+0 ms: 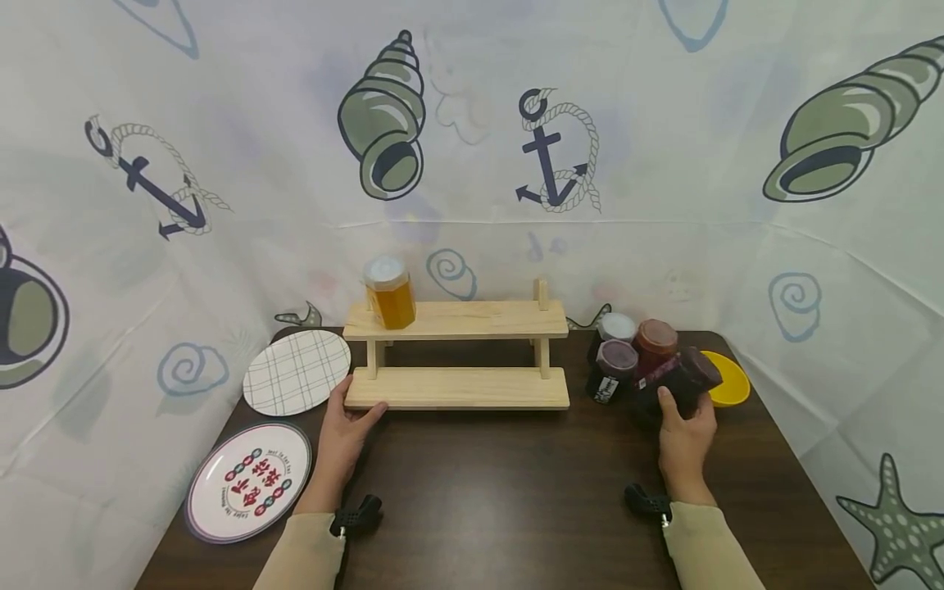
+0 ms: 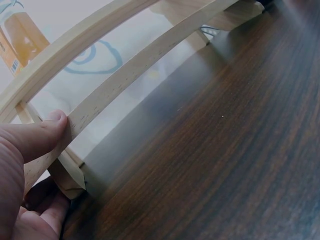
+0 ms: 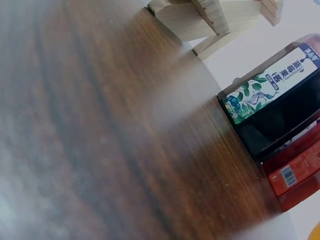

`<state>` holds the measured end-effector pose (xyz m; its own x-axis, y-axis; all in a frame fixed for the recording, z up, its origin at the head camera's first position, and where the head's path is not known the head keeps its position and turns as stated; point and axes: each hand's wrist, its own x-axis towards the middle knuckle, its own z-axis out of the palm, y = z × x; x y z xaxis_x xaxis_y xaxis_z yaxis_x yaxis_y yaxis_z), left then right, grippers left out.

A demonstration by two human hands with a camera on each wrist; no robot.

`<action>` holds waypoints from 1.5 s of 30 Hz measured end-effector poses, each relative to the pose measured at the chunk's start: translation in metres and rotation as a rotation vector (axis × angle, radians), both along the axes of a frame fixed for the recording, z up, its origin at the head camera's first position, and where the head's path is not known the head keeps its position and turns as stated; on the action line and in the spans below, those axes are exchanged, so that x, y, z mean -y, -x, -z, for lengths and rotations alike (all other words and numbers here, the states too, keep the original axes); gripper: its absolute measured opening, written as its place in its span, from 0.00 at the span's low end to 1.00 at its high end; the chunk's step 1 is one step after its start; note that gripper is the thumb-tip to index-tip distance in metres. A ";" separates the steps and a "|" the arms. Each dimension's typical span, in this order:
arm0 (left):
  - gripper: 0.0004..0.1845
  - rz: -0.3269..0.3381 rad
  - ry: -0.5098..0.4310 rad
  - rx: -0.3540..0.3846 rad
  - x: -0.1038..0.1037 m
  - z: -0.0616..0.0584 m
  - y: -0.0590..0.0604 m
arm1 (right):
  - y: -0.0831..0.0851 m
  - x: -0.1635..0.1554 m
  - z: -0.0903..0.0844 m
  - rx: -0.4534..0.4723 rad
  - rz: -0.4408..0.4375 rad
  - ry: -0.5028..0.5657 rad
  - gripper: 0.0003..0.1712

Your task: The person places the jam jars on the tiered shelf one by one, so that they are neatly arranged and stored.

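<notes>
A two-tier wooden rack [image 1: 457, 389] stands at the back of the table. My left hand [image 1: 342, 438] holds the left end of its lower board, and in the left wrist view the thumb [image 2: 45, 135] presses the board's front edge. A hexagonal jar of amber contents [image 1: 394, 303] with a white lid sits on the upper board's left. My right hand [image 1: 687, 447] grips a dark jar [image 1: 680, 383], which tilts to the right. Beside it stand a purple-lidded jar [image 1: 612, 373], a red jar [image 1: 655, 348] and a white-lidded jar [image 1: 618, 326].
At the left lie a checked white plate [image 1: 297, 373] and an oval plate with red characters [image 1: 251, 483]. A yellow dish [image 1: 730, 381] is at the back right. Printed cloth [image 1: 472, 164] hangs behind the dark table [image 1: 509, 500]. In the right wrist view a dark jar bears a plant label [image 3: 260, 95].
</notes>
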<state>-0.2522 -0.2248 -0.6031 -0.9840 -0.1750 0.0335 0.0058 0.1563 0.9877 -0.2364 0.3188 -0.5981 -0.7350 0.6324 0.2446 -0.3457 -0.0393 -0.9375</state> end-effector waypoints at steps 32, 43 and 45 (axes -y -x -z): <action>0.56 0.000 -0.010 0.042 0.005 0.003 0.005 | 0.018 0.120 -0.118 -0.387 -0.228 0.070 0.41; 0.56 0.000 -0.018 0.061 0.008 0.004 0.007 | 0.070 0.197 -0.109 -0.110 -0.481 -0.332 0.40; 0.57 0.005 -0.014 0.063 0.007 0.003 0.008 | 0.079 0.205 -0.115 -0.085 -0.506 -0.333 0.40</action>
<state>-0.2600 -0.2315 -0.6066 -0.9850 -0.1697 -0.0308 -0.0554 0.1423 0.9883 -0.3151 0.1136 -0.4831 -0.8934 0.0893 0.4404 -0.4352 0.0721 -0.8974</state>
